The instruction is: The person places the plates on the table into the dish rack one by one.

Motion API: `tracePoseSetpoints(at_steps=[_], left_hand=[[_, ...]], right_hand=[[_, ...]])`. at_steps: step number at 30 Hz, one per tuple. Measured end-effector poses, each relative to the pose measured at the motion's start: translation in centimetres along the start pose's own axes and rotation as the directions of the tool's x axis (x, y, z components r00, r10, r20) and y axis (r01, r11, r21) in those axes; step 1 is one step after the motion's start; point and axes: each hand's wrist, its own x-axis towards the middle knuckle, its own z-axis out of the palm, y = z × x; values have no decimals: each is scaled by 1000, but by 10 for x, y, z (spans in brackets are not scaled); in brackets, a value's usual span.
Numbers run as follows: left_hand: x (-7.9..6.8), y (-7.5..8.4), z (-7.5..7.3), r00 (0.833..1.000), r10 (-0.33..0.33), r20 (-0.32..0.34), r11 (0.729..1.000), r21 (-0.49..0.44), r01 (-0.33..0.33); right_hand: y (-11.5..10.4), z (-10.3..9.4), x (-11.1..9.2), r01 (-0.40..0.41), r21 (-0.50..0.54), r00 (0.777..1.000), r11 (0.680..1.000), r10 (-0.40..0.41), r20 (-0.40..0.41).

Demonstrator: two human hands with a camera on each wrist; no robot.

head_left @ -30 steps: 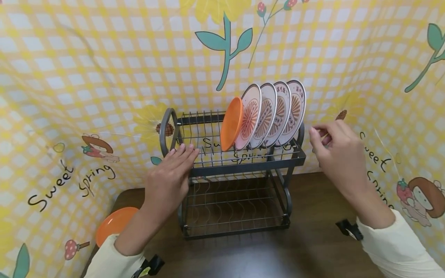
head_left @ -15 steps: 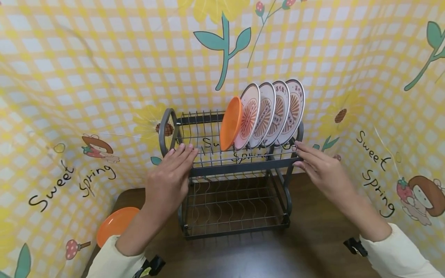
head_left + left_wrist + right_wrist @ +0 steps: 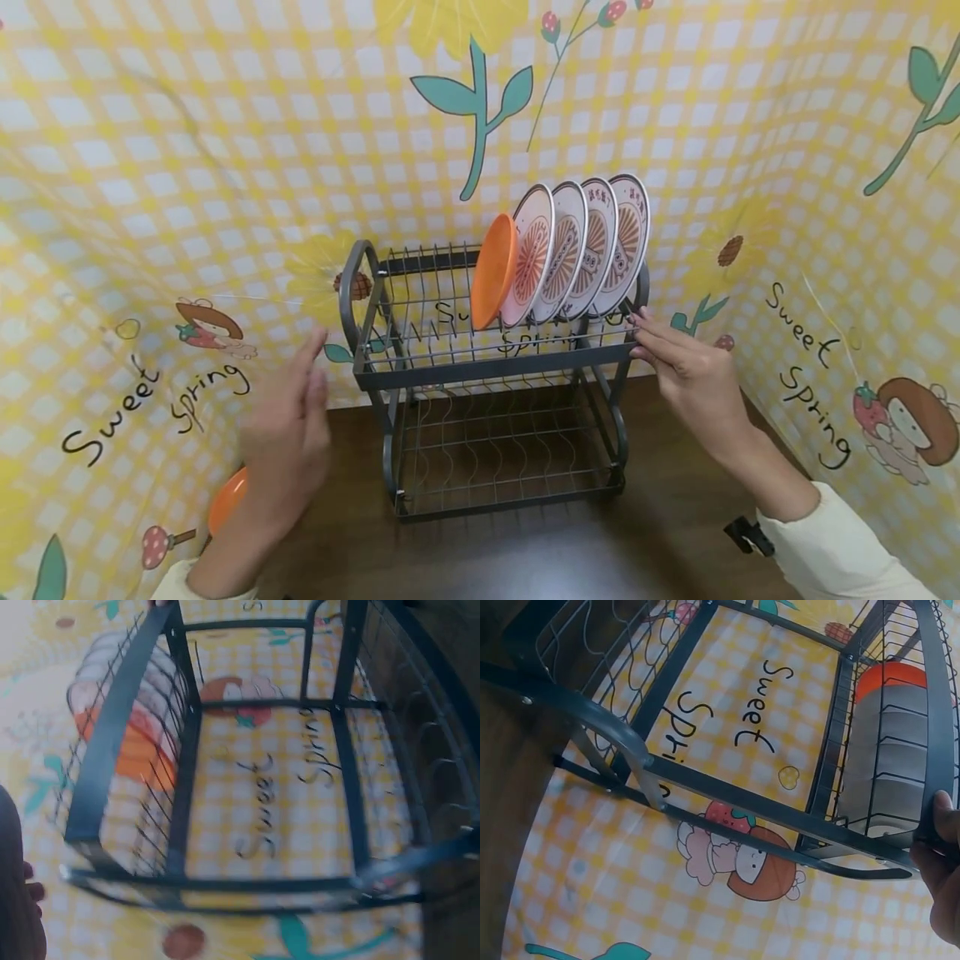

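A two-tier dark metal dish rack (image 3: 491,368) stands on the table. On its upper tier one orange plate (image 3: 493,271) and several white patterned plates (image 3: 534,258) stand on edge toward the right. My right hand (image 3: 697,387) grips the rack's front right corner; in the right wrist view the thumb (image 3: 946,817) and fingers lie on either side of the bar. Blurred, my left hand (image 3: 288,442) is off the rack to its left, fingers extended and holding nothing. Another orange plate (image 3: 227,498) lies at the left, partly hidden behind that hand and forearm.
The lower tier (image 3: 510,504) of the rack holds no plates. A yellow checked cloth (image 3: 225,167) with printed flowers and lettering hangs close behind the rack and along both sides. The dark wooden table (image 3: 540,558) extends in front.
My left hand has left the rack's front left corner and moved left and down toward the lying orange plate. My right hand came in from the right and took hold of the rack's corner.
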Motion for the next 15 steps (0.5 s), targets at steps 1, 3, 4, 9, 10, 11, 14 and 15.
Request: tracePoseSetpoints(at_steps=[1,3,4,9,10,11,14,15], left_hand=[[-7,-6,-6,998,-70,11,998,2,70],[-24,-18,-17,972,-230,53,973,16,229],[-34,-24,-22,943,-322,82,947,34,321],[-84,-56,-48,569,-778,266,623,213,753],[-93,-64,-53,475,-831,291,544,245,802],[-100,-72,-57,389,-868,308,471,266,841],[-120,-98,-64,214,-925,313,314,318,895],[-125,-106,-66,165,-935,314,279,361,890]], right_hand=[[0,1,0,5,2,1000,1000,-5,-7],[0,1,0,14,0,1000,1000,-14,-17],[0,1,-1,20,-4,1000,1000,-20,-20],[2,1,-2,74,-28,997,997,-74,-16],[3,1,-2,85,-27,996,996,-85,-16],[4,1,-2,95,-28,995,995,-95,-15],[6,1,-2,107,-28,994,994,-108,-21],[6,1,-2,107,-27,994,994,-107,-25]])
